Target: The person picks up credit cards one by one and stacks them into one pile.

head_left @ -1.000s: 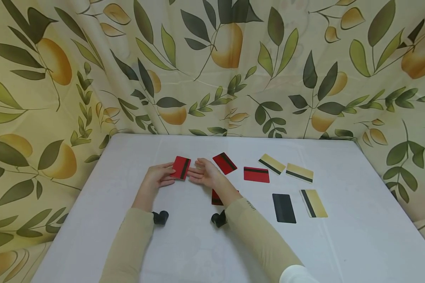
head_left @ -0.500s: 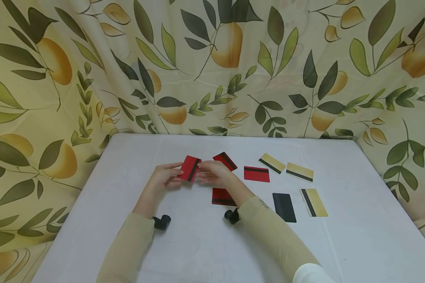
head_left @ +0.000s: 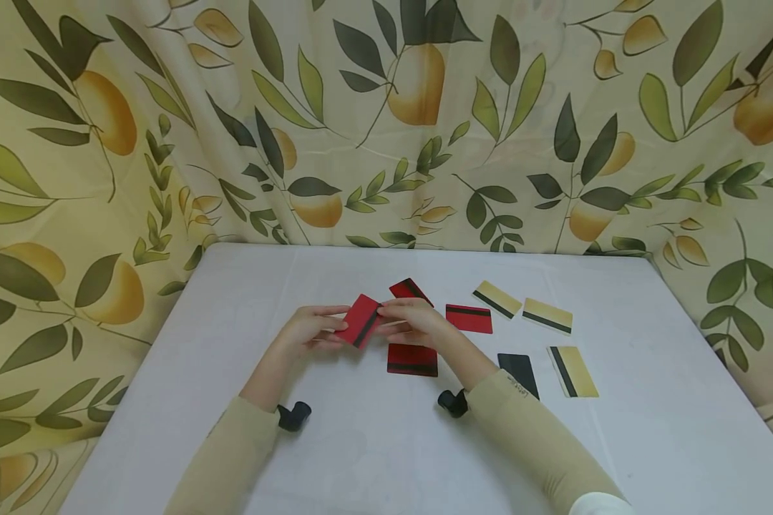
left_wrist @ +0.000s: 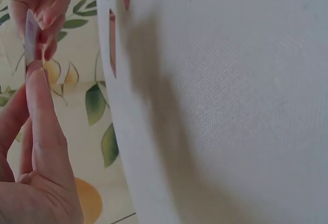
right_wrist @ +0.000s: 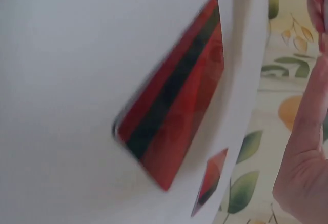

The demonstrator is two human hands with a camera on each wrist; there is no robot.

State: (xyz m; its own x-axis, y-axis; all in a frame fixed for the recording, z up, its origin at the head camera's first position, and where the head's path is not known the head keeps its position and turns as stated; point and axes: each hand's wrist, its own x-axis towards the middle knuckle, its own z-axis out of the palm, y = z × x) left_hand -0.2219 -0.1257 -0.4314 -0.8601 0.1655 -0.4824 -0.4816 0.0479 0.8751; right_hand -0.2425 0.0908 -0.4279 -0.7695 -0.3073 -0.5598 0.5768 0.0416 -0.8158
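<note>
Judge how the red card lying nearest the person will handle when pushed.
Probably stiff: the red card has straight edges and no visible bend. Likely light, since its edge looks thin. Its sheen suggests it may slip easily.

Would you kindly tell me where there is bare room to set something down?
The white table is bare between the left sleeve and the right sleeve, left of the left hand, and right of the nearest gold card. It is crowded around the right hand, with red cards close by, and at the black card, partly behind the right sleeve.
</note>
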